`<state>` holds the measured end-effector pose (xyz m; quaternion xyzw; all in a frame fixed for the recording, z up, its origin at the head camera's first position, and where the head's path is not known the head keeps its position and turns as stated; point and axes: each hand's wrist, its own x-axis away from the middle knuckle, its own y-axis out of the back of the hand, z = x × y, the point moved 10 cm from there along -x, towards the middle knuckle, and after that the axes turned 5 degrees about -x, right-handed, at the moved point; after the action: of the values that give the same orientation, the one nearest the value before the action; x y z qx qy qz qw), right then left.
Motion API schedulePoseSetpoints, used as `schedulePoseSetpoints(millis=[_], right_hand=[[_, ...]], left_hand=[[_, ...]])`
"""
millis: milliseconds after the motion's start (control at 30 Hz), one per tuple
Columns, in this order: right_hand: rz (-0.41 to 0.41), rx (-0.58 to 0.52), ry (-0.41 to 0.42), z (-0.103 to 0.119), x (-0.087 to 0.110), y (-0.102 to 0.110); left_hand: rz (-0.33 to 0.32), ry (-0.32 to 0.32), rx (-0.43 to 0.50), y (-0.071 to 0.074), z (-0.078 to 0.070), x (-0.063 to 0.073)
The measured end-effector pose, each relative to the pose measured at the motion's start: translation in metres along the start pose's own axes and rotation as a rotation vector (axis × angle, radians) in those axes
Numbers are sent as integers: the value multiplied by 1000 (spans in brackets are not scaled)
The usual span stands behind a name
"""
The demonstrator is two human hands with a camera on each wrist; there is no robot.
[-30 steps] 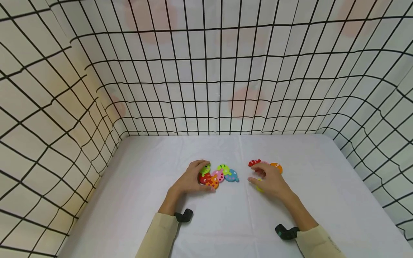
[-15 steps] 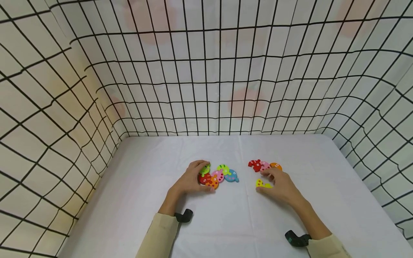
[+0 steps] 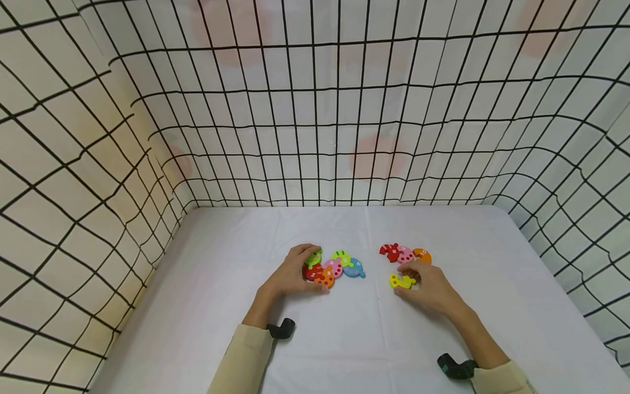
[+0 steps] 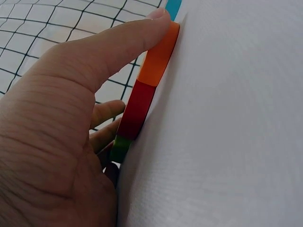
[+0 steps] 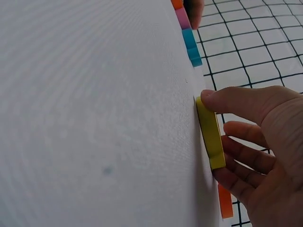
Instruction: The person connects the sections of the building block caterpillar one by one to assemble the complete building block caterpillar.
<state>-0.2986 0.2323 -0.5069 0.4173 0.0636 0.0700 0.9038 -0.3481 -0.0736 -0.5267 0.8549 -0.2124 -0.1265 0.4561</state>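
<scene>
My left hand [image 3: 290, 273] holds the left end of a row of joined, numbered caterpillar puzzle pieces. Its thumb presses the orange piece [image 4: 160, 54], and its other fingers curl behind the red piece [image 4: 137, 109] and the green face piece [image 3: 313, 258]. Pink [image 3: 334, 268], lime green [image 3: 341, 258] and blue [image 3: 353, 267] pieces continue the row rightward. My right hand [image 3: 430, 284] pinches a yellow puzzle piece [image 5: 209, 135], thumb at one end and fingers by the other. In the head view this yellow piece lies apart from the row, its right part partly covered by the fingers.
Just behind my right hand lie a red striped piece [image 3: 390, 251], a pink piece [image 3: 406, 254] and an orange piece [image 3: 422, 255], side by side. White cloth covers the table [image 3: 197, 306]. Black wire mesh [image 3: 325, 137] walls the back and sides.
My right hand has drawn back from the red and pink pieces to the yellow piece, which has turned and shifted slightly left. The left hand stays where it was.
</scene>
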Motion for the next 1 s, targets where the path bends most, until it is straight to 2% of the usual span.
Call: schedulePoseSetpoints(millis=[200, 333, 433, 600, 767, 1000], right_hand=[[-18, 29, 30, 4, 1, 2], [-40, 43, -43, -1, 2, 6], [-25, 47, -76, -2, 2, 5], [-5, 35, -47, 5, -1, -1], [-1, 27, -6, 14, -3, -7], [11, 25, -14, 18, -6, -15]], left_hand=[[-22, 18, 22, 3, 0, -1], [-43, 32, 30, 5, 1, -1], [-59, 51, 36, 5, 3, -2], [-91, 99, 28, 6, 7, -3], [-82, 131, 11, 7, 8, -2], [-74, 114, 14, 11, 12, 2]])
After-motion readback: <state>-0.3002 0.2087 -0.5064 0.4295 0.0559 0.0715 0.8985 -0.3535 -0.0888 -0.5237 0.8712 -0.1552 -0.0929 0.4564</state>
